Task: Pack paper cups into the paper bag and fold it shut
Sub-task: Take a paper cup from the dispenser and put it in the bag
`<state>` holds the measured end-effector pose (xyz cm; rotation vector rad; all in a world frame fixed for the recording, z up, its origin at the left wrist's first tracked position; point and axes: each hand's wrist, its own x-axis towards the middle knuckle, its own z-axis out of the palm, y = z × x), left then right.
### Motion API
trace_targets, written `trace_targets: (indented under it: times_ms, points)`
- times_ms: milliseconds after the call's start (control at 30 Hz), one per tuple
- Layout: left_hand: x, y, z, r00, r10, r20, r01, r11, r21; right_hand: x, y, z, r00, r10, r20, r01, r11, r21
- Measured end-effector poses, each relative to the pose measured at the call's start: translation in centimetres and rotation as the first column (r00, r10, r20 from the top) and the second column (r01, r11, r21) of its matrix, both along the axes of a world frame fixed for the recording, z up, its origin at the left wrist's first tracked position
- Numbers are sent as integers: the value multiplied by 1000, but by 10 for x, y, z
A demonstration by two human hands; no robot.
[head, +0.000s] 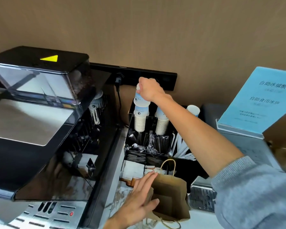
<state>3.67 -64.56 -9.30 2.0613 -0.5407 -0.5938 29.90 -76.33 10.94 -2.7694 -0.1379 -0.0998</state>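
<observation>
1. Your right hand (149, 91), at upper centre of the frame, grips the top paper cup (139, 98) of the left cup stack (140, 120) in the black organiser (186, 164).
2. Your left hand (141, 198), fingers spread flat, steadies the left wall of the open paper bag (170, 195) at lower centre.
3. A second cup stack (162, 123) stands just right of the first.

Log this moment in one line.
right hand: lifting cup off left stack | left hand: steadying open bag | cups in bag: none visible
</observation>
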Motion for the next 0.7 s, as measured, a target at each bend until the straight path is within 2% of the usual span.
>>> trace_targets:
  times_ms: [100, 200, 267, 333, 400, 500, 567, 600, 700]
  points:
    - [0, 1, -1, 1000, 1, -5, -1, 1000, -7, -14, -12, 24, 994, -67, 85, 59, 994, 90]
    - [0, 2, -4, 1000, -10, -14, 10, 1000, -9, -42, -34, 34, 977, -146, 153, 82, 927, 366]
    - [-1, 2, -3, 999, -25, -22, 25, 1000, 0, -68, -48, 33, 982, -149, 119, 38, 763, 645]
    - [-2, 2, 0, 999, -30, -31, 30, 1000, 3, -97, -61, 26, 993, -108, 35, 26, 522, 853]
    - [-2, 2, 3, 999, -24, -43, 24, 1000, 10, -124, -72, 15, 996, -85, -15, 43, 337, 940]
    - [0, 3, 2, 998, -18, -55, 20, 999, 34, -156, -81, -8, 991, -97, -92, 106, 148, 983]
    - [2, 3, -1, 999, -19, -47, 21, 999, 39, -170, -84, -23, 985, -103, -136, 145, 89, 985]
    - [2, 3, -2, 999, -17, -45, 19, 999, 42, -177, -85, -29, 985, -93, -148, 157, 90, 984]
    - [5, 4, -2, 999, -22, -39, 24, 998, 58, -198, -83, -40, 985, 0, -170, 166, 211, 963]
